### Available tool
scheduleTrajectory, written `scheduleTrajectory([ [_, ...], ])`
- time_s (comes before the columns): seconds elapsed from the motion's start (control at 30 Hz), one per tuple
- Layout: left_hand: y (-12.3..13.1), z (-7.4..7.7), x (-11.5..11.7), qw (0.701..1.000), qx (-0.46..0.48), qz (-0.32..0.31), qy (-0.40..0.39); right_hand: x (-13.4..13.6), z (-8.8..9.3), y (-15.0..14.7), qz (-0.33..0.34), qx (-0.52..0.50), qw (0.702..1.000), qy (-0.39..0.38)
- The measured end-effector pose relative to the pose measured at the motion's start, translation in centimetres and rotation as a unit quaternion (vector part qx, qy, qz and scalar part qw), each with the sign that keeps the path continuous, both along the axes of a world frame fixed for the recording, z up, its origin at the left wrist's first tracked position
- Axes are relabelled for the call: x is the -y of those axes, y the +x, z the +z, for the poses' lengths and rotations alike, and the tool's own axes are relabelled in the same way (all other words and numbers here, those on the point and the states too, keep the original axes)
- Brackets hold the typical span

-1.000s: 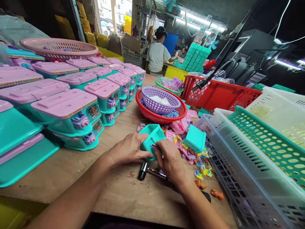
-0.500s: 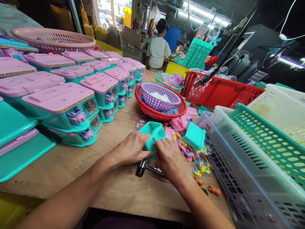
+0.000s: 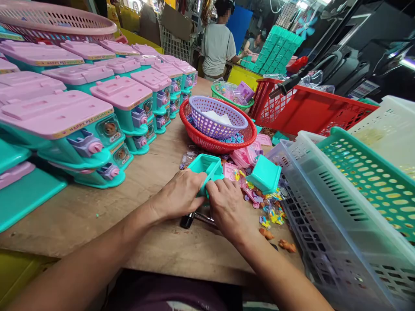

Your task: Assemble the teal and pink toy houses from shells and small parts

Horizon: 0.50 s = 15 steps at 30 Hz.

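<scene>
Both hands are on a turquoise plastic toy box at the middle of the wooden table. Its open compartments face up and away from me. My left hand grips the box's left side, thumb pointing right. My right hand has its fingers curled at the right near corner; what lies under them is hidden. A hammer with a black head and metal shaft lies beneath my hands. Right of the box stands another turquoise box, upside down, among pink parts and small yellow and blue pieces.
Stacked turquoise toy houses with pink lids fill the left. A purple basket sits inside a red basket ahead. Clear crates and a red crate line the right. Brown figurines lie near them. A person stands beyond.
The view has tipped down and shifted slightly, so the stacks and baskets appear higher. Both hands stay on the turquoise box, the right one a little nearer the left.
</scene>
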<state>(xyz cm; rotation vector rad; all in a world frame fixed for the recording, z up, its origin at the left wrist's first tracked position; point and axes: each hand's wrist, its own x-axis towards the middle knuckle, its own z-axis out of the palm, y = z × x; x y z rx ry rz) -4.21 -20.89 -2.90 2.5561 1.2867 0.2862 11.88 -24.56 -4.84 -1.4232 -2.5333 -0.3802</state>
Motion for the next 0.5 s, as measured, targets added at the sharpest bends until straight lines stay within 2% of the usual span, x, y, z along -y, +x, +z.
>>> scheduleTrajectory([
  [0.1,-0.3,0.0,-0.4,0.999,0.035,0.010,-0.020,-0.9,0.0,0.4,0.005,-0.031,0.999,-0.016],
  [0.17,-0.8,0.0,-0.7,0.996,0.078,0.010,-0.049,-1.7,0.3,1.0,0.041,-0.100,0.993,-0.056],
  [0.23,-1.4,-0.1,-0.8,0.990,0.124,-0.002,-0.072,-2.2,0.7,2.0,0.088,-0.206,0.968,-0.114],
  [0.3,-1.9,-0.3,-0.8,0.988,0.136,-0.003,-0.071,-1.9,0.9,3.4,0.099,-0.280,0.940,-0.165],
  [0.37,-2.4,-0.5,-0.7,0.994,0.101,0.012,-0.034,-0.8,0.9,5.0,0.060,-0.281,0.939,-0.188],
  [0.5,-2.7,-1.0,-0.5,0.998,0.008,0.035,0.053,2.5,0.3,7.8,-0.027,-0.189,0.957,-0.220],
])
